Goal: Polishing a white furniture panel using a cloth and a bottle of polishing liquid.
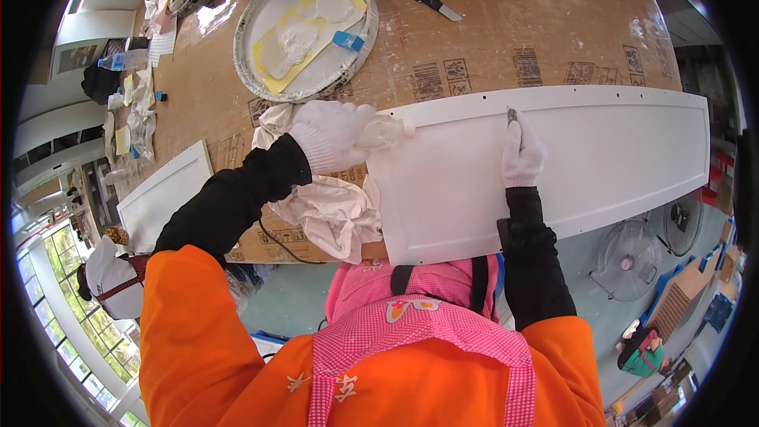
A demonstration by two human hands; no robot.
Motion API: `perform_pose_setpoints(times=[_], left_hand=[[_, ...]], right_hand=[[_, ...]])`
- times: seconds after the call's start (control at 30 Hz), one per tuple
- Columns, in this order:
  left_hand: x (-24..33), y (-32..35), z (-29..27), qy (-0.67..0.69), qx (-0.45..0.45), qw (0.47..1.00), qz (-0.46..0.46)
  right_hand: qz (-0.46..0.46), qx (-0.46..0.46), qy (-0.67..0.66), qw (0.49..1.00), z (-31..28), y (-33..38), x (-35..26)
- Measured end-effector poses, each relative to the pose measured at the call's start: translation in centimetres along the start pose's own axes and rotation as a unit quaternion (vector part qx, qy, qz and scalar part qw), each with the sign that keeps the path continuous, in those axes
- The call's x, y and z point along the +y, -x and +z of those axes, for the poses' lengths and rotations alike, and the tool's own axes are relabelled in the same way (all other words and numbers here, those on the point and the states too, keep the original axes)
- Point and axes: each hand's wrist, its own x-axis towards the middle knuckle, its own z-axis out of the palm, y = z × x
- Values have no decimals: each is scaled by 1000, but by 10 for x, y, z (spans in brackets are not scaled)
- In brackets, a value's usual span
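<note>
Pressing down with the gloved left hand (336, 136), closed on a crumpled clear plastic wad (387, 133) at the near-left corner of a long white panel (601, 158). Lying flat on the cardboard-covered tabletop (490, 32), that panel, overhanging the near edge. Gripping a small scraper (512, 116) in the gloved right hand (520, 156), blade tip touching the panel near its far rim. Bunched under the left wrist, a white rag (328, 213). Farther back, a round tray (253, 39) holding what looks like white filler.
</note>
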Motion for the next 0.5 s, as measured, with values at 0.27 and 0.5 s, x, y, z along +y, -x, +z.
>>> perform_pose_setpoints(times=[0.27,0.5], left_hand=[[-2,17,0,26,-4,999,-35],[-2,27,7,87,6,994,-73]], right_hand=[[-46,21,-10,999,0,-1,-5],[91,-33,50,994,10,3,-13]])
